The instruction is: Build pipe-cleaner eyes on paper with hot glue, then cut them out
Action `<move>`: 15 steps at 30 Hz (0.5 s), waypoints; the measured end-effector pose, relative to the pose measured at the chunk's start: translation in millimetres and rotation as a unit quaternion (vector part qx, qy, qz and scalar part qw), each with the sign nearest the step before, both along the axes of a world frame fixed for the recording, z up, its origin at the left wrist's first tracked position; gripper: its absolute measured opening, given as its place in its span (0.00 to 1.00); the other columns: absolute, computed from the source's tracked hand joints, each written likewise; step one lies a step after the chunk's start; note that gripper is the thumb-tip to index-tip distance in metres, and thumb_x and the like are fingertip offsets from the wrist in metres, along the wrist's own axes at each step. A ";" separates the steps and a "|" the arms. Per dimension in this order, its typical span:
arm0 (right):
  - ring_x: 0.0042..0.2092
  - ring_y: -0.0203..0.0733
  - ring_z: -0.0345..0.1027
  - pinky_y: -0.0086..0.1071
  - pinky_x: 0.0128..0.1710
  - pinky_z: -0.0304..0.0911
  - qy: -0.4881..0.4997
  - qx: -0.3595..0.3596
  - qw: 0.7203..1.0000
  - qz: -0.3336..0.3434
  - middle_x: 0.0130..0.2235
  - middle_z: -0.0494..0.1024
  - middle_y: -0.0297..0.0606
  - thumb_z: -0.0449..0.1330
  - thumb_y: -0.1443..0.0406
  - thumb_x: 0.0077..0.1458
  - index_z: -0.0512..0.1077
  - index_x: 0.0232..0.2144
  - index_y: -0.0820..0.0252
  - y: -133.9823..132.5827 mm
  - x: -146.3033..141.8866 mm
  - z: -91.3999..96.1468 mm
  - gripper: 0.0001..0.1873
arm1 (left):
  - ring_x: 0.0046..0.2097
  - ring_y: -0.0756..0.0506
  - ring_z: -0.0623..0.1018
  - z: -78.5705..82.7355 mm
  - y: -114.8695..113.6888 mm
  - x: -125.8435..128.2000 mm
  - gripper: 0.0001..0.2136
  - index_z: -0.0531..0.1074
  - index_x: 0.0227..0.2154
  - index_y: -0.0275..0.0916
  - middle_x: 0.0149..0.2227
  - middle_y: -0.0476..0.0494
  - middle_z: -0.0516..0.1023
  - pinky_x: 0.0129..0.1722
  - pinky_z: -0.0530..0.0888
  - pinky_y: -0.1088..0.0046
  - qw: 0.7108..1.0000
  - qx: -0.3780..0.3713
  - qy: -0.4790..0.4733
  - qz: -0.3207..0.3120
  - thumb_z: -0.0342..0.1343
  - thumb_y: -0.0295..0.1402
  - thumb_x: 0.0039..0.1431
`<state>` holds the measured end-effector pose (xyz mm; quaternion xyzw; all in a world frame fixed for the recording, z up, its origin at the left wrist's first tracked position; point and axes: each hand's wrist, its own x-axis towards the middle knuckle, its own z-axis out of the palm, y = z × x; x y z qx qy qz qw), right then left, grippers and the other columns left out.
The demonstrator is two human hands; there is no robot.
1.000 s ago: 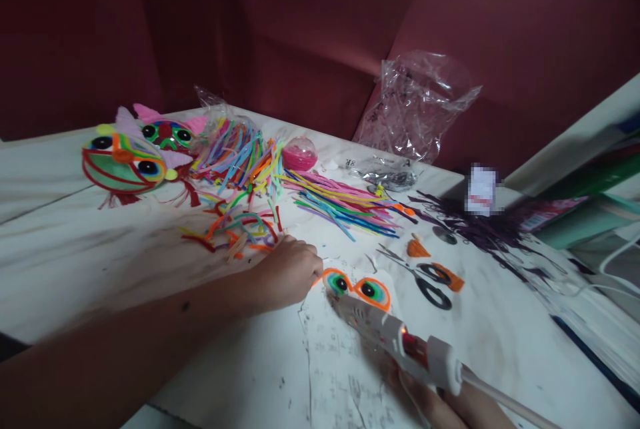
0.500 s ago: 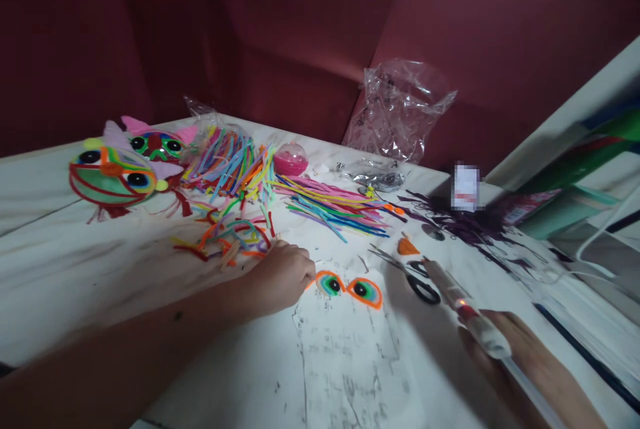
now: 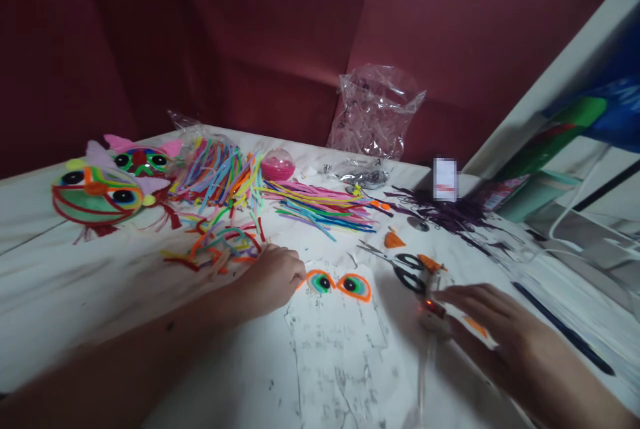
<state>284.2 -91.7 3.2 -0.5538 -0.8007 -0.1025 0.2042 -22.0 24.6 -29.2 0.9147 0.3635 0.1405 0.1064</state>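
My left hand (image 3: pixel 280 272) is closed, its fingertips pinching the orange tail of a pair of pipe-cleaner eyes (image 3: pixel 345 288). Orange outlines ring green and blue bands with black pupils, lying over a sheet of paper with handwriting (image 3: pixel 333 362). On the right, a glue gun (image 3: pixel 434 322) with a lit red light rests on the table, somewhat blurred. My right hand (image 3: pixel 495 326) is beside it, fingers stretched and apart, tips at its body. Black-handled scissors (image 3: pixel 407 272) lie just behind the gun, near orange pieces (image 3: pixel 394 239).
Loose pipe cleaners (image 3: pixel 320 206) and cut scraps (image 3: pixel 220 246) spread across the middle. Two finished fish-like faces (image 3: pixel 97 202) stand at left. Behind are a pink ball (image 3: pixel 278 166) and a clear plastic bag (image 3: pixel 377 116). Purple strips (image 3: pixel 450 212) and a dark stick (image 3: pixel 563 329) lie right.
The glue gun has swung round and come down beside the scissors, and my right hand has loosened around it. My left hand keeps its pinch. The view has shifted slightly right.
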 end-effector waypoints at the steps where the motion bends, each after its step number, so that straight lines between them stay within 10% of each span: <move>1: 0.38 0.45 0.73 0.36 0.36 0.69 0.002 0.001 0.998 0.062 0.37 0.79 0.43 0.53 0.64 0.56 0.76 0.37 0.56 5.2 -17.1 3.0 0.11 | 0.35 0.47 0.73 0.0 0.2 -0.1 0.11 0.73 0.22 0.38 0.27 0.49 0.77 0.41 0.62 0.68 1.000 0.003 -0.001 -0.003 0.49 0.24 0.56; 8: 0.38 0.43 0.67 0.35 0.38 0.65 0.024 -0.081 0.982 0.169 0.33 0.75 0.42 0.53 0.71 0.58 0.75 0.38 0.62 60.0 -110.0 -18.0 0.11 | 0.34 0.48 0.74 -4.5 3.7 -1.4 0.11 0.73 0.23 0.38 0.27 0.49 0.77 0.37 0.62 0.69 1.000 0.002 -0.013 -0.008 0.48 0.22 0.55; 15: 0.36 0.43 0.63 0.34 0.37 0.62 -0.021 -0.069 0.982 0.172 0.34 0.73 0.41 0.52 0.68 0.61 0.75 0.38 0.58 79.3 -123.8 -40.3 0.11 | 0.34 0.48 0.74 -10.9 5.3 -2.9 0.12 0.73 0.21 0.38 0.26 0.49 0.77 0.39 0.62 0.69 1.000 0.015 -0.011 -0.011 0.49 0.24 0.55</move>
